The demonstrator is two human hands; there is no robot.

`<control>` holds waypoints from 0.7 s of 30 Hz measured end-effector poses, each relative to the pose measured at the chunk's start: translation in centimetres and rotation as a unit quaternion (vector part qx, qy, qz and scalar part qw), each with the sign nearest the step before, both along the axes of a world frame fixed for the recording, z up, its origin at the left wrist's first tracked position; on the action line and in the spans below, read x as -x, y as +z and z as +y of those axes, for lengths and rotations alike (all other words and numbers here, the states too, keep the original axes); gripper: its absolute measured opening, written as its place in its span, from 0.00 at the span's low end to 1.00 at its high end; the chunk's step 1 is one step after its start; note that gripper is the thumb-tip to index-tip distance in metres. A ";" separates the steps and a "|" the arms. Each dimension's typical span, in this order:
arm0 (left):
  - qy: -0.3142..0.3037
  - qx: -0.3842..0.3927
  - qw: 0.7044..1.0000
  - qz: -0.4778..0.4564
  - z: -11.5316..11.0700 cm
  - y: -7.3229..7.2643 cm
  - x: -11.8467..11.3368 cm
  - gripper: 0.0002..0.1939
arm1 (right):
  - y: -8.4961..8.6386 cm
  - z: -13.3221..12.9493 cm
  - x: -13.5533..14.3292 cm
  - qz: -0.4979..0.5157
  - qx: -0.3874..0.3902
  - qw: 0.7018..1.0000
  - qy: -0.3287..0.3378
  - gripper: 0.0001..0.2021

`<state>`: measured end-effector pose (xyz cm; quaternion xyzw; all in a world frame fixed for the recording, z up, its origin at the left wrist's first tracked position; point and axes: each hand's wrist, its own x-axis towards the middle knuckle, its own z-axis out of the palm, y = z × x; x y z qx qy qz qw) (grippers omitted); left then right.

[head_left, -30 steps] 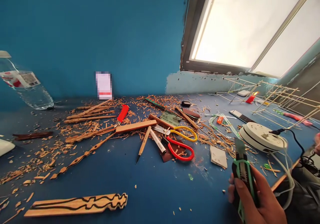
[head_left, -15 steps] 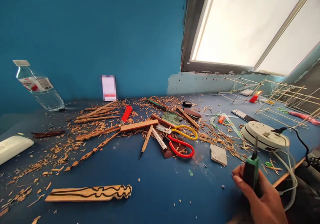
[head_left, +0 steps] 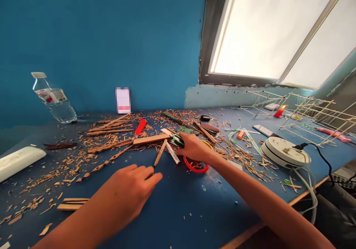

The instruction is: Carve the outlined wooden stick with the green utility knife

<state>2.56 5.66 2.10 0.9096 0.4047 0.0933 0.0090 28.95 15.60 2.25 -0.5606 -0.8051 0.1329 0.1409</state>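
Observation:
My right hand [head_left: 194, 147] is closed round a green and black handled tool [head_left: 178, 140] over the pile at the middle of the table, covering part of the scissors [head_left: 196, 169] with red and yellow handles. Lower left of it, my left hand [head_left: 133, 186] hovers with fingers apart and holds nothing. Beneath my left forearm lies a wooden strip with black lines [head_left: 72, 204], partly hidden. A plain wood bar [head_left: 151, 140], a pencil [head_left: 160, 152] and a white marker [head_left: 172, 152] lie beside my right hand.
Wood shavings [head_left: 59, 163] cover much of the blue table. A tilted water bottle [head_left: 57, 102] and a red-handled knife [head_left: 141, 126] are further back. To the right are a round power strip [head_left: 285, 150] with cables, a lit red candle [head_left: 279, 112] and a thin stick frame [head_left: 314, 111].
My right hand has moved left and forward with the tool, from the right edge to the scissors. My left hand has come into view over the carved strip. The view has shifted slightly.

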 end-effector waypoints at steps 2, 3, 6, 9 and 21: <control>-0.005 0.014 0.999 0.036 2.5 0.7 -2.4 0.18 | -0.8 0.0 0.0 -0.017 0.008 1.000 -0.012 0.18; 0.001 0.016 0.999 0.047 3.5 0.8 -3.5 0.17 | -1.0 -0.1 -0.1 -0.024 0.011 0.999 -0.021 0.18; 0.028 0.025 0.997 0.071 5.2 0.8 -5.9 0.15 | -1.3 -0.3 0.0 -0.036 0.018 0.998 -0.048 0.18; 0.059 0.036 0.994 0.086 5.7 0.2 -7.1 0.16 | -1.5 -0.2 0.5 -0.028 0.022 0.998 -0.057 0.18; 0.228 0.111 0.962 0.106 8.4 -0.8 -8.4 0.20 | -2.9 2.0 -0.5 0.273 0.072 0.957 -0.066 0.15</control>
